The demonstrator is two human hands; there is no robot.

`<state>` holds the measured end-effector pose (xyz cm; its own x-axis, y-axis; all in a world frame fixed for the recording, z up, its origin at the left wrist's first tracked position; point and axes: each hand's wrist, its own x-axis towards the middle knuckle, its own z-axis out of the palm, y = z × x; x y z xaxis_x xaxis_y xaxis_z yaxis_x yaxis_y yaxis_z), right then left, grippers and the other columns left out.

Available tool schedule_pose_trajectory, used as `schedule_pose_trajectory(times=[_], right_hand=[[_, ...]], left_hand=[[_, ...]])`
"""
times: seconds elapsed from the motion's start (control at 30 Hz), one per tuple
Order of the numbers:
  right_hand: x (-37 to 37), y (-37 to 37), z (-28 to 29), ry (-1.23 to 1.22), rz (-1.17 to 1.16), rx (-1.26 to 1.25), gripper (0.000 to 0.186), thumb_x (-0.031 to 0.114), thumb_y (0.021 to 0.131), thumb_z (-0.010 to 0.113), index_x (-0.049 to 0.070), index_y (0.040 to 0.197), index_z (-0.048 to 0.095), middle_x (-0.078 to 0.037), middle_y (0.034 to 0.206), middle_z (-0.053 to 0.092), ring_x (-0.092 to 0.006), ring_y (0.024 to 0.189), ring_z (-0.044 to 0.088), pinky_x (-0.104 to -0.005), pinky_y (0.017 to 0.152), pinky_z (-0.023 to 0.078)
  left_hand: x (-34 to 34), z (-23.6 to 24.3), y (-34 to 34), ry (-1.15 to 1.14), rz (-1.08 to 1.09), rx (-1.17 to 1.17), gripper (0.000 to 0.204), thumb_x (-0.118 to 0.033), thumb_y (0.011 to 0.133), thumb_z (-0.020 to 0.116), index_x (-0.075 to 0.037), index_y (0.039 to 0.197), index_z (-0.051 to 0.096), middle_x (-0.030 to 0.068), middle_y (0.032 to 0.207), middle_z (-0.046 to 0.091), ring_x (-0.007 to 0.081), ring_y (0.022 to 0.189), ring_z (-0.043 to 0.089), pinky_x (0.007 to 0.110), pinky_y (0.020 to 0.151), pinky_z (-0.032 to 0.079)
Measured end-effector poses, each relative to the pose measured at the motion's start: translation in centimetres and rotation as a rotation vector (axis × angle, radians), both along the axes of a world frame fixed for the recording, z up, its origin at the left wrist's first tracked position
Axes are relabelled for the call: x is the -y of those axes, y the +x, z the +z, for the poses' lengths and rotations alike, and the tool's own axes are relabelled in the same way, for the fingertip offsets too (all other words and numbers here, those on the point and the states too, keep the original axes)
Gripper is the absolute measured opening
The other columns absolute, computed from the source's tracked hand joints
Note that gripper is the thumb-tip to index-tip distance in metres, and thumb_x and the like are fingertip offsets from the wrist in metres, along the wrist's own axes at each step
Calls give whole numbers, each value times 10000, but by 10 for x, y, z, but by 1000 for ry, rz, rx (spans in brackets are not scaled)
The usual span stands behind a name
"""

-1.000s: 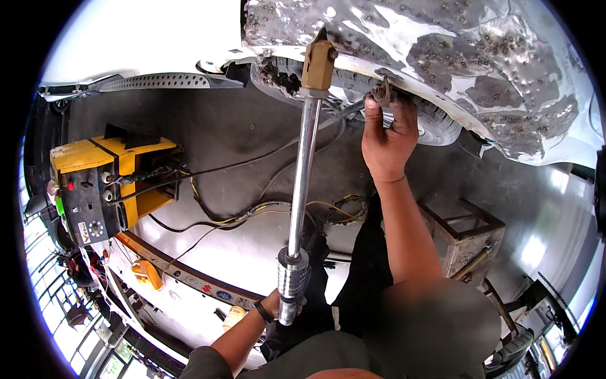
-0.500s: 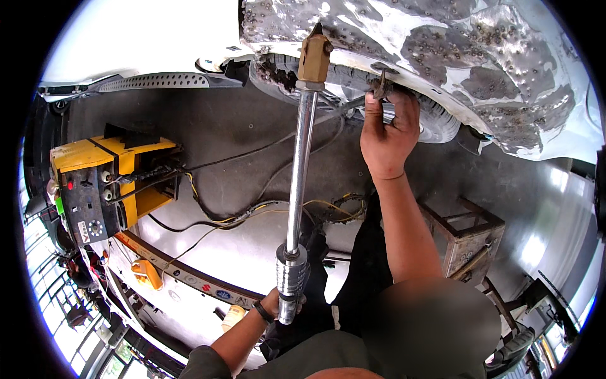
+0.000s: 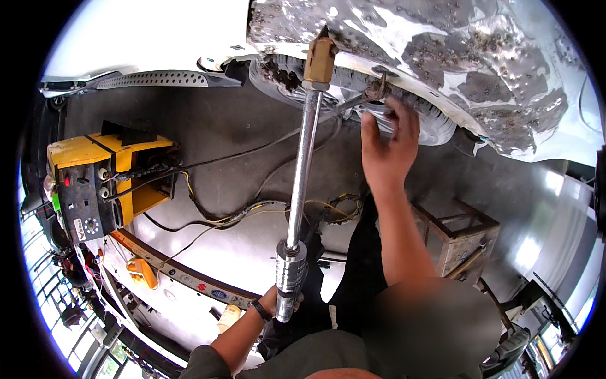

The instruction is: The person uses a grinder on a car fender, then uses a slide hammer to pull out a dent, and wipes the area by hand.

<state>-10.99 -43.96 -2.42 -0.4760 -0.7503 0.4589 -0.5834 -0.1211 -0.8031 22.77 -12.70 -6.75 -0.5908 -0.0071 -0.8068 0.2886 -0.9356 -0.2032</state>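
My left hand (image 3: 273, 302) grips the steel slide hammer (image 3: 303, 161) near its knurled handle at the bottom. The tool stands lengthwise in view, its brass head and dark tip (image 3: 319, 62) at the dented car panel (image 3: 454, 54), which is patchy bare metal with many small spots. My right hand (image 3: 391, 142) is just below a rusty clamp (image 3: 377, 90) at the panel's lower lip, fingers curved and apart, holding nothing that shows. A dark cable runs from the clamp. A blurred patch hides the base of my right forearm.
A yellow and black machine (image 3: 88, 155) with cables (image 3: 252, 205) on the floor is at the left. The car's wheel (image 3: 432, 129) sits behind the clamp. A worn metal stand (image 3: 464, 249) is at the lower right, and a long board (image 3: 189, 278) lies at the lower left.
My right hand has come off the clamp and moved slightly down, its fingers loosened. The clamp stays at the panel's lip. My left hand still holds the slide hammer in about the same position.
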Motion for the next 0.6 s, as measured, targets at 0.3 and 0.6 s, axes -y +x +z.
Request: schedule_pose_trajectory(times=[0.3, 0.6], right_hand=[[-100, 94, 79, 588, 764, 1251, 480, 297, 1024, 589, 31, 1373, 393, -132, 1111, 571, -146, 937, 588, -299, 765, 502], [-143, 74, 92, 816, 886, 947, 225, 111, 969, 665, 61, 1084, 479, -72, 961, 610, -123, 921, 599, -316, 834, 490]], left_hand=[[-6, 46, -42, -436, 481, 1015, 555, -212, 964, 424, -119, 1502, 329, 159, 1281, 570, 280, 1147, 598, 440, 1009, 487], [-32, -15, -16, -326, -79, -356, 454, -468, 966, 604, -72, 1189, 612, 148, 976, 711, 287, 788, 716, 366, 652, 601]])
